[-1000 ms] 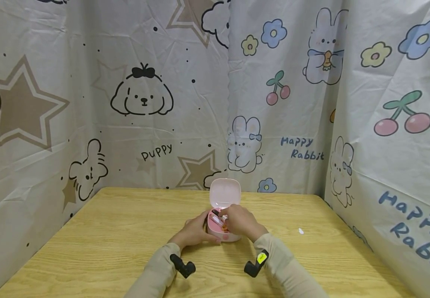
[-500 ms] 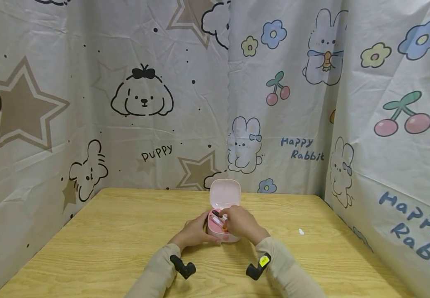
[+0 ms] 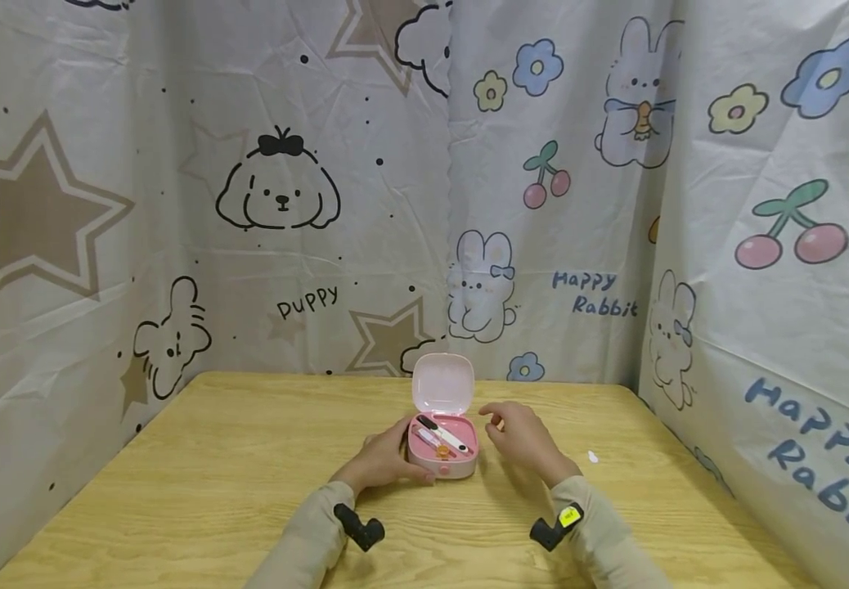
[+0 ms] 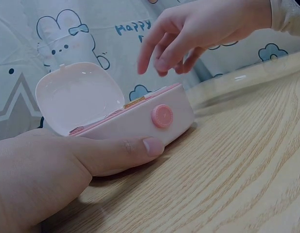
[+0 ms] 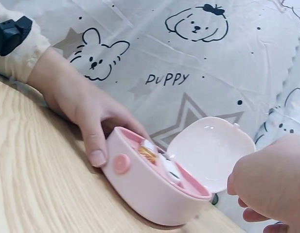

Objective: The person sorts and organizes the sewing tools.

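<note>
My left hand grips a small pink box by its left side, thumb along the front wall and fingers behind. The box stands on the table with its lid raised at the back. Inside lies a slim white stick with a black end and a dark dot, slanting across the tray. Beside it are a pale pink tube and a small orange piece. A round pink button shows on the front. My right hand hovers just right of the box, fingers loosely bent, holding nothing.
The box rests on a light wooden table. A small white scrap lies to the right. Printed fabric curtains surround the table at the back and sides.
My right hand has pulled out of the box and moved right, letting go of the white stick, which now lies fully visible inside. My left hand stays on the box.
</note>
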Available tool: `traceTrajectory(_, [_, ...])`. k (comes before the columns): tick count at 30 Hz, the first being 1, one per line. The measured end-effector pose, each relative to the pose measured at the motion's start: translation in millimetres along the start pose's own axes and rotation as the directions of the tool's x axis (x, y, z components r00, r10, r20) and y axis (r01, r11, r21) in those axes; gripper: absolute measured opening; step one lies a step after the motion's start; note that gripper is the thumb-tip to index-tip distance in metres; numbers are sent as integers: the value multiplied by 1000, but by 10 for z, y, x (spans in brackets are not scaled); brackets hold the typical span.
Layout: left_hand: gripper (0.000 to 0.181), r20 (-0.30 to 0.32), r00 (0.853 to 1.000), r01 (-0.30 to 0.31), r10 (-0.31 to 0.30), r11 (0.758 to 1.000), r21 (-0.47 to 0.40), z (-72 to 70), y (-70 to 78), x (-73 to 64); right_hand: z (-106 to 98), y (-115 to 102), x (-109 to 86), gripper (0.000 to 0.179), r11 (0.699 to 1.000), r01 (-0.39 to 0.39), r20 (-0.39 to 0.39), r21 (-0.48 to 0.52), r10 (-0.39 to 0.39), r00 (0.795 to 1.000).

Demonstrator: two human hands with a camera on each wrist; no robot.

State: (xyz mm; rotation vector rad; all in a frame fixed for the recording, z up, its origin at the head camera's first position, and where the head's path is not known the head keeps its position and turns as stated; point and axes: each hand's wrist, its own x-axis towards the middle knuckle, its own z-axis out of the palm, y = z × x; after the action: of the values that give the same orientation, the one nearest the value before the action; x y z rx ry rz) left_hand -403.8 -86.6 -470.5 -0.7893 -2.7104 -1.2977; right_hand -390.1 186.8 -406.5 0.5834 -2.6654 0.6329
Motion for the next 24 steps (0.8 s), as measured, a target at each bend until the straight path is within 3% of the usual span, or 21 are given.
traceTrajectory(3, [118,3,1000,14,-14,1000,0,5,-2,-9,-56,52,-6,23,1000,5,-24,-2,-5,1000])
traceTrajectory(10, [116,0,1000,-20,20,1000,-15,-11,26,-11,-206,119,1,25,1000,5,-52,4,-5,999])
traceTrajectory(18, [116,-1,1000,2,-2,1000,-18,-12,18,-29,-354,282,-34,27,997,-53,15,-48,54,998])
traceTrajectory(24, [116,1,1000,12,-12,1000,-5,-33,56,-40,-482,439,-78,29,993,-96,18,-70,98,995])
